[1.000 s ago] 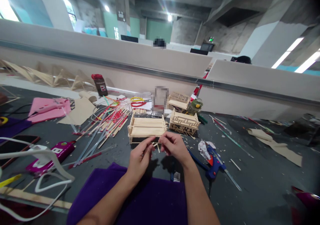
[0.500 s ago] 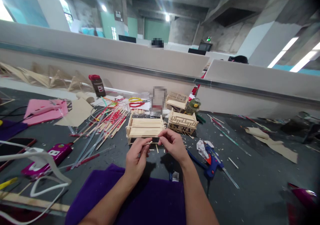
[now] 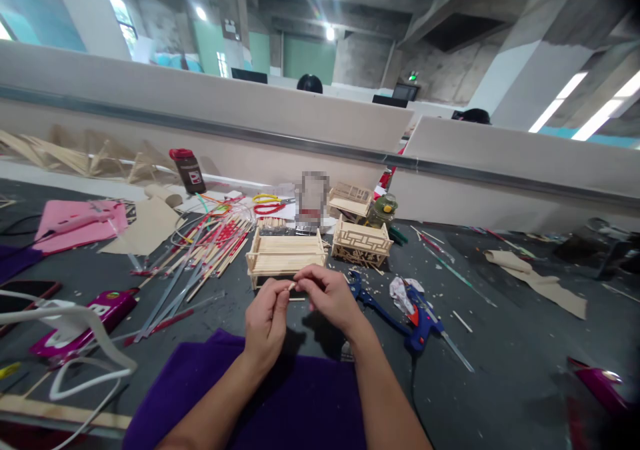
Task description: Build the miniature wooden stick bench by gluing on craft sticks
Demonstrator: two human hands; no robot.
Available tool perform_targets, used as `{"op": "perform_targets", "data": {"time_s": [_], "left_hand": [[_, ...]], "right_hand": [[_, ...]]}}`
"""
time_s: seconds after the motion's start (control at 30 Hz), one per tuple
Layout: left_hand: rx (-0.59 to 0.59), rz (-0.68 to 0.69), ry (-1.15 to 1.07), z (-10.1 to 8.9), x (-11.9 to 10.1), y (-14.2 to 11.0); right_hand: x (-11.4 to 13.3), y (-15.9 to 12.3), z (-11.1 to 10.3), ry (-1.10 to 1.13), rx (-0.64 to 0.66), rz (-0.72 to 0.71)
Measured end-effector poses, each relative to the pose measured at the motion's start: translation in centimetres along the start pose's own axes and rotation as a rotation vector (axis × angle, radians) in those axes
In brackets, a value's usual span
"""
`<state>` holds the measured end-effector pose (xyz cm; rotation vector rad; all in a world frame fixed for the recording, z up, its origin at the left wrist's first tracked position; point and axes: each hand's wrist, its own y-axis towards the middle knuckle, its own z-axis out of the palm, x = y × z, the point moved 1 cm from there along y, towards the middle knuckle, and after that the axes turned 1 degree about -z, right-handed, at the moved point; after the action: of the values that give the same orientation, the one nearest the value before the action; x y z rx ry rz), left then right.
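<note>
My left hand (image 3: 267, 313) and my right hand (image 3: 327, 295) meet at the fingertips just in front of a small bed-like frame (image 3: 285, 253) built from thin wooden sticks. Between the fingertips is a short piece of wooden stick (image 3: 291, 286), mostly covered by the fingers. Both hands are closed in a pinch on it. Another thin stick (image 3: 297, 299) lies on the table below the fingers. To the right of the frame stands a second small stick model (image 3: 361, 242) with a patterned railing.
Right of my hands lie blue pliers (image 3: 383, 308) and a blue glue gun (image 3: 424, 327). Red-tipped sticks (image 3: 223, 240) and glue sticks (image 3: 165, 303) spread to the left, near scissors (image 3: 270, 207). Purple cloth (image 3: 240, 397) lies under my forearms. White cables (image 3: 100, 310) loop at left.
My right hand has moved left, so its fingertips now meet the left hand's at the short stick. The blue pliers are more exposed. The view has shifted slightly.
</note>
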<state>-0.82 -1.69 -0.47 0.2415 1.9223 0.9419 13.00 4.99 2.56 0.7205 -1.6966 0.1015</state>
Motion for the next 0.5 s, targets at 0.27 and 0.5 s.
{"op": "perform_targets", "data": {"time_s": [0.27, 0.5], "left_hand": [[0.086, -0.027, -0.021, 0.32, -0.33, 0.4], [0.072, -0.067, -0.05, 0.46, -0.11, 0.36]], "right_hand": [[0.34, 0.02, -0.47, 0.258, 0.014, 0.045], [0.15, 0.03, -1.16, 0.301, 0.096, 0.09]]}}
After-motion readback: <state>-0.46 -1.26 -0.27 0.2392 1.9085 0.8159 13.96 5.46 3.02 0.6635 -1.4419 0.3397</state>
